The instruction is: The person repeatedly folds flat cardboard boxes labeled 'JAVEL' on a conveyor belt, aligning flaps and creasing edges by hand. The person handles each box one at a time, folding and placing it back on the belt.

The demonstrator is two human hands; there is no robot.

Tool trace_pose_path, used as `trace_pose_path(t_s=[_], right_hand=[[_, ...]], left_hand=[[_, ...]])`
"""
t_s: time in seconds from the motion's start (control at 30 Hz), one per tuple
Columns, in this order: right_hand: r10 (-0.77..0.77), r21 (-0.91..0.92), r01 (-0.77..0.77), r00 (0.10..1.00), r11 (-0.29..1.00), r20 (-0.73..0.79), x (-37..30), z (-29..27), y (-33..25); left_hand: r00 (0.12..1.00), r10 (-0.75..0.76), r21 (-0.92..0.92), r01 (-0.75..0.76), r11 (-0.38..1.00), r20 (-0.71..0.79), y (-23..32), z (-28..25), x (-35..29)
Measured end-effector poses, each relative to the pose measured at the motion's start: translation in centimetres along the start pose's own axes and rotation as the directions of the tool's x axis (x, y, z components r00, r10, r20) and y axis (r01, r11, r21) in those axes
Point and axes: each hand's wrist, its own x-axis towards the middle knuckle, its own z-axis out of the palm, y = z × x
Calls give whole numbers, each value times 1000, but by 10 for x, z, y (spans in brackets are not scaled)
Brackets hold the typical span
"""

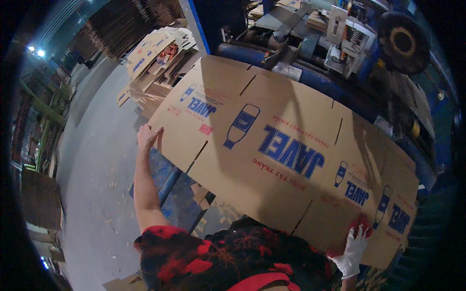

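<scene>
A wide flat cardboard box blank (310,121) with blue and red print and cut slots spans the middle, its far edge against the machine. My bare left hand (148,137) grips its left edge, thumb on top and the other fingers partly hidden. Near the right end of the close edge, my right hand (353,246), in a white glove with red on the fingers, lies on the board with its fingers spread. The machine (335,53) beyond has blue rollers, metal brackets and a black wheel (403,42).
Past the left end stands a pile of printed cardboard blanks (145,60). Cardboard scraps (200,195) lie under the near edge and on the grey floor (97,160). Tall stacks of cardboard (116,26) rise at the far left. A blue post (195,24) stands by the machine.
</scene>
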Motion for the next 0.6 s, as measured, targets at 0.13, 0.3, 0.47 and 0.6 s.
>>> trace_pose_path(t_s=[0.13,0.3,0.47,0.6], right_hand=[[-2,-5,3,981,1000,193,-4,-3,3],[27,27,-23,985,999,-171,-12,19,40],[442,581,-71,724,811,-529,-7,-50,95],[323,583,71,775,809,-543,-17,-137,142]], left_hand=[[992,117,-189,-123,974,-40,1,-32,-12],[953,204,-637,-16,770,223,-17,-61,-13],[909,387,-984,-178,19,-157,-75,-98,1],[765,449,-867,-284,-409,-462,-20,-128,-2]])
